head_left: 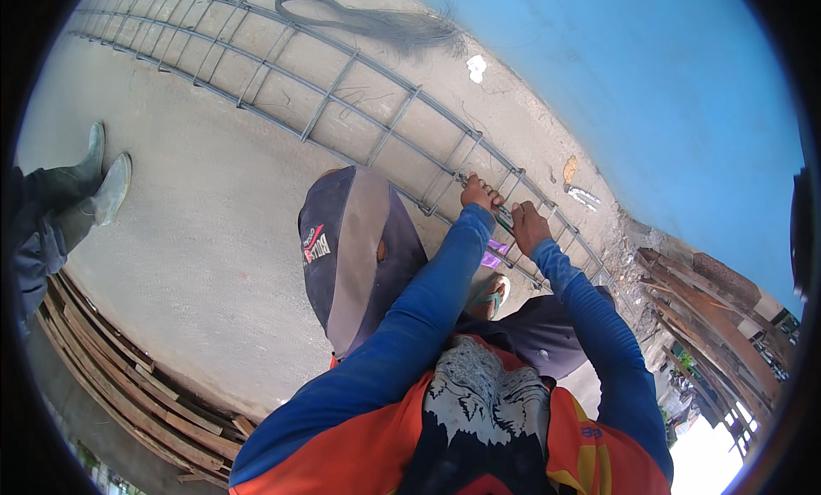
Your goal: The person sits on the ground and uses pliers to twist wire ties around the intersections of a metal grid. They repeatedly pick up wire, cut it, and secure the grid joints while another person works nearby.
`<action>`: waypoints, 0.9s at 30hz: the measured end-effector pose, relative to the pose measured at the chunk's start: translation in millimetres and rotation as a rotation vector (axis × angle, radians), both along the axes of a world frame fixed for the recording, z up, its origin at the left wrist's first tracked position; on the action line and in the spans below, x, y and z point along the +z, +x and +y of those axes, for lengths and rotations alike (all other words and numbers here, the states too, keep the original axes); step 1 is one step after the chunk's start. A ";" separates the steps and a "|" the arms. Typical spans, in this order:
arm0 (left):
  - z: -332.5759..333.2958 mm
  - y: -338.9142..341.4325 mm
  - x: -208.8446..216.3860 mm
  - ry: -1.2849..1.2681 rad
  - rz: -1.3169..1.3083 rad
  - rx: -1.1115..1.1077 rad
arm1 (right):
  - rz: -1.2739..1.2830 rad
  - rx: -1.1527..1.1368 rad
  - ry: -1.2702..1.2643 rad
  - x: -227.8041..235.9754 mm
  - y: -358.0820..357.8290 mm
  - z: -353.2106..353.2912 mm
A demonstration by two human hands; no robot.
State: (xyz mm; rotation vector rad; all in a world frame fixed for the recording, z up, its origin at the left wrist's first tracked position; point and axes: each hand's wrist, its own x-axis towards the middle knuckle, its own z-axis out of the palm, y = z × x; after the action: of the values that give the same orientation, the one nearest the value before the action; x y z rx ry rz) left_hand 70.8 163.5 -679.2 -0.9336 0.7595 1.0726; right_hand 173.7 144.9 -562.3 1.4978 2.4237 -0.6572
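Concrete floor, rebar cage, wire bundle, stacked planks

Bright daylight, outdoors, soft and even. No hard shadows on the concrete; only faint shade under the rebar cage. Blue wall evenly lit, saturated, no glare. Lower right corner blown out to white, detail lost there. Heavy fisheye: cage bars and wall line bow hard, black vignette rings the whole frame. Centre sharp enough: left hand and right hand readable, fingers distinct, but the small tool between them is too small to resolve. Edges softer: boards at lower left and timber at right smear slightly. Mild compression blockiness, no motion blur.
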 end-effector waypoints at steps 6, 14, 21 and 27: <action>-0.1 1.8 9.0 -0.092 0.055 0.004 | -0.192 -0.143 0.030 2.4 -9.0 -10.7; -15.3 8.0 -22.5 0.134 0.028 -0.096 | 0.396 -0.990 -0.712 -17.1 10.9 -19.2; -16.8 1.5 -4.4 0.076 0.574 -0.596 | 0.432 -0.509 -0.225 14.0 -36.7 -45.7; -11.3 -19.7 19.2 0.173 0.507 -0.261 | 0.454 -0.391 -0.235 14.7 -33.2 -29.7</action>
State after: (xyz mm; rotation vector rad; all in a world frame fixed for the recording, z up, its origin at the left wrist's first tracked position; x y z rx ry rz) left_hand 51.2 152.2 -660.0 -0.3979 1.1493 1.1320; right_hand 140.5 115.3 -547.6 1.8990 2.2371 -1.4473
